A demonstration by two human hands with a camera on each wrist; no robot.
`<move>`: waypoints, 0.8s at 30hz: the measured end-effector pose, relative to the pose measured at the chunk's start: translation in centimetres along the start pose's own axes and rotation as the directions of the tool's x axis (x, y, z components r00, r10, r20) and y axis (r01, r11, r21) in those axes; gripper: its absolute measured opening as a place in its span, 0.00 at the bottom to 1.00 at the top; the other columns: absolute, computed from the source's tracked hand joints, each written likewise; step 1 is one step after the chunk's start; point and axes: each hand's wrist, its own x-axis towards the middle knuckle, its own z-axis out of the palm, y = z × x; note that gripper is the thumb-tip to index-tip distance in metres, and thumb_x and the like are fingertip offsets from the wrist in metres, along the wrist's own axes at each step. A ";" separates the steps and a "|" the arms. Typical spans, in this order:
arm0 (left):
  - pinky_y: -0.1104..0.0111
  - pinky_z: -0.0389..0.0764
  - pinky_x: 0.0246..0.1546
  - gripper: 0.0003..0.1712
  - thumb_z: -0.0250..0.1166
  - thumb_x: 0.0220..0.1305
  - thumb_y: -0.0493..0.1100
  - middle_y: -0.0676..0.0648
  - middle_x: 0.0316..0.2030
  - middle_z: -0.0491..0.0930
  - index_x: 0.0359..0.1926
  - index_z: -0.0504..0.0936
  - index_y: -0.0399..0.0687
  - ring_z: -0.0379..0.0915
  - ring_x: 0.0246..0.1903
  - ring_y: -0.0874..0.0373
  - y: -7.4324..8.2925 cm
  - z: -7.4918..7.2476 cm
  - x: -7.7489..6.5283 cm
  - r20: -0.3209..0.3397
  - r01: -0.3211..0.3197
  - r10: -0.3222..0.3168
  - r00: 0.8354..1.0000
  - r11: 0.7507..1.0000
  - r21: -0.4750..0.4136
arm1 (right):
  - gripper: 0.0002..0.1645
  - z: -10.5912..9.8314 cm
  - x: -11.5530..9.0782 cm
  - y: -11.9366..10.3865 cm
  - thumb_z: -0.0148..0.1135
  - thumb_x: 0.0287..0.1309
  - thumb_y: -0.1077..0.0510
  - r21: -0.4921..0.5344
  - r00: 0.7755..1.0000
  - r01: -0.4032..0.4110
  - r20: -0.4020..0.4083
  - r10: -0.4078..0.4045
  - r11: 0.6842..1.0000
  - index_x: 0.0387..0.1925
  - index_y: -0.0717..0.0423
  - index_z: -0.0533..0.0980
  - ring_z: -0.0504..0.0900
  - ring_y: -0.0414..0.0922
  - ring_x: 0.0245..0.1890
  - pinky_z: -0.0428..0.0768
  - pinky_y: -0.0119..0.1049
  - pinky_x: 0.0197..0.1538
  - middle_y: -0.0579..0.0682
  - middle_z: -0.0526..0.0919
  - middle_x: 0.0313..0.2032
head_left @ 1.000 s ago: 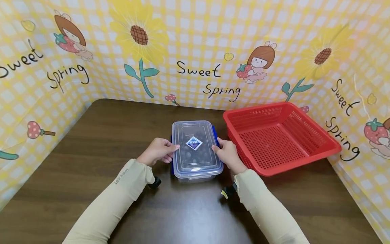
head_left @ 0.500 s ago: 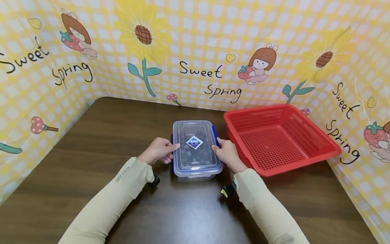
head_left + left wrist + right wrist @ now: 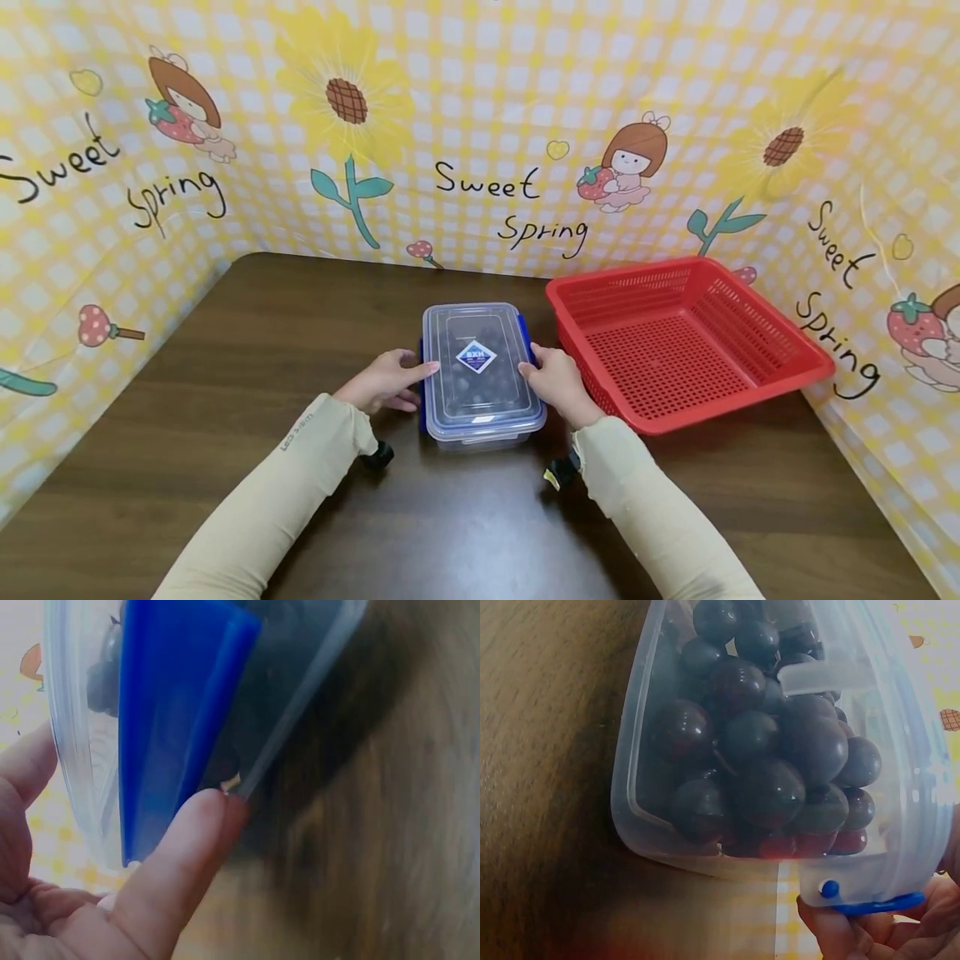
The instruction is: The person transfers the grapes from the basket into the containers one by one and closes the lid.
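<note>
A clear plastic food container [image 3: 450, 321] with its lid on stands on the table, a diamond-shaped sticker [image 3: 476, 357] on top. Dark round grapes [image 3: 769, 791] fill it, seen through its wall in the right wrist view. My left hand [image 3: 382, 382] has its thumb on the lid's left edge, and a fingertip [image 3: 202, 814] is at the lower edge of the blue side latch [image 3: 169, 697]. On the other side my right hand [image 3: 558, 385] grips the container, thumb on the lid rim and fingers around the right blue latch [image 3: 885, 904].
A red plastic basket [image 3: 663, 358] with perforated walls stands close to the right, just beyond my right hand. The brown wooden table [image 3: 315, 292] ends at a yellow checked cloth wall [image 3: 487, 100] behind and on both sides.
My left fingers have spread and shifted slightly at the container's left side, while the thumb stays on the lid. My right hand, the container and the basket keep their places; the view tilts slightly.
</note>
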 end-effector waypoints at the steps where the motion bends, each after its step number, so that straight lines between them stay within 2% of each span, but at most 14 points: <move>1: 0.64 0.83 0.31 0.47 0.60 0.67 0.52 0.32 0.50 0.74 0.72 0.45 0.33 0.79 0.29 0.53 0.1 0.0 0.1 -0.003 -0.004 0.004 1.000 1.000 -0.017 | 0.33 0.0 0.0 0.0 0.57 0.65 0.60 -0.001 1.000 0.002 -0.002 -0.002 1.000 0.68 0.66 0.61 0.78 0.58 0.54 0.76 0.49 0.52 0.64 0.72 0.60; 4: 0.61 0.84 0.33 0.46 0.61 0.66 0.52 0.32 0.48 0.76 0.72 0.47 0.33 0.80 0.30 0.51 0.5 -0.1 0.3 -0.017 -0.026 0.025 1.000 0.998 -0.052 | 0.33 -0.2 0.2 -0.1 0.57 0.65 0.60 -0.003 1.000 0.006 -0.017 -0.006 1.000 0.68 0.65 0.61 0.78 0.58 0.54 0.76 0.49 0.52 0.64 0.72 0.60; 10: 0.54 0.82 0.39 0.41 0.64 0.65 0.48 0.30 0.51 0.76 0.69 0.55 0.32 0.81 0.42 0.42 0.9 0.3 0.5 -0.025 -0.055 0.053 0.998 0.994 -0.092 | 0.33 -0.3 0.2 0.0 0.57 0.65 0.60 -0.022 1.000 -0.010 -0.021 0.009 1.000 0.68 0.66 0.61 0.77 0.57 0.55 0.75 0.49 0.54 0.64 0.72 0.61; 15: 0.58 0.84 0.32 0.41 0.64 0.65 0.44 0.32 0.44 0.80 0.71 0.53 0.35 0.83 0.30 0.50 0.6 0.7 0.2 -0.043 -0.057 0.052 0.998 0.991 -0.123 | 0.32 0.1 0.1 0.3 0.57 0.65 0.60 -0.023 1.000 0.002 -0.024 -0.003 1.000 0.67 0.67 0.62 0.77 0.58 0.55 0.75 0.49 0.53 0.65 0.72 0.60; 18: 0.60 0.84 0.29 0.43 0.63 0.65 0.42 0.34 0.41 0.81 0.72 0.50 0.34 0.82 0.26 0.53 0.8 0.8 0.0 -0.036 -0.060 0.056 0.998 0.990 -0.129 | 0.32 0.2 0.0 0.3 0.57 0.64 0.61 -0.040 1.000 0.006 -0.028 -0.007 0.999 0.67 0.68 0.62 0.77 0.58 0.55 0.75 0.49 0.53 0.65 0.72 0.60; 24: 0.60 0.83 0.28 0.29 0.61 0.66 0.38 0.33 0.42 0.81 0.65 0.64 0.30 0.83 0.29 0.49 1.9 1.1 -0.7 -0.056 -0.071 0.067 0.996 0.994 -0.079 | 0.32 0.3 0.0 -0.3 0.58 0.64 0.60 -0.078 0.999 -0.019 -0.045 0.016 0.997 0.66 0.67 0.63 0.77 0.56 0.55 0.75 0.49 0.54 0.63 0.72 0.61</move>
